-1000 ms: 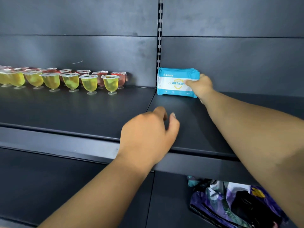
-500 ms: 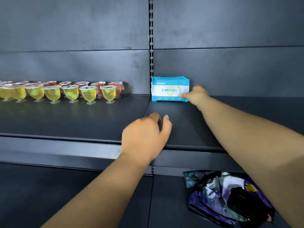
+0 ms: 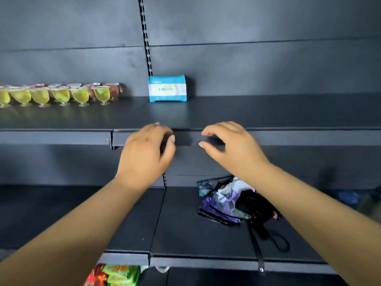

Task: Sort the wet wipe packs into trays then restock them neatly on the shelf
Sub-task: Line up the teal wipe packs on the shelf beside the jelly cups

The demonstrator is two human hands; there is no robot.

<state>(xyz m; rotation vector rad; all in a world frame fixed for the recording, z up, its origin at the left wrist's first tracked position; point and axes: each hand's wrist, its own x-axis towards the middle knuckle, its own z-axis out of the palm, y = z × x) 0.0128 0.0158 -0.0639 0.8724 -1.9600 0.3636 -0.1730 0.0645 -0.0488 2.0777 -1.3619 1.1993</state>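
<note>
We hold our left hand [image 3: 147, 153] and right hand [image 3: 233, 148] before the shelf [image 3: 268, 112], fingers loosely curled, holding nothing; the wet wipe packs [image 3: 167, 88] stand upright at its back.

Both bare forearms reach forward and up, side by side, backs of the hands facing up. The left hand [image 3: 145, 153] has its fingers curled loosely downward, holding nothing, as far as the blur lets one tell. The right hand [image 3: 233, 147] hangs alike, thumb and forefinger apart, its grip empty.
</note>
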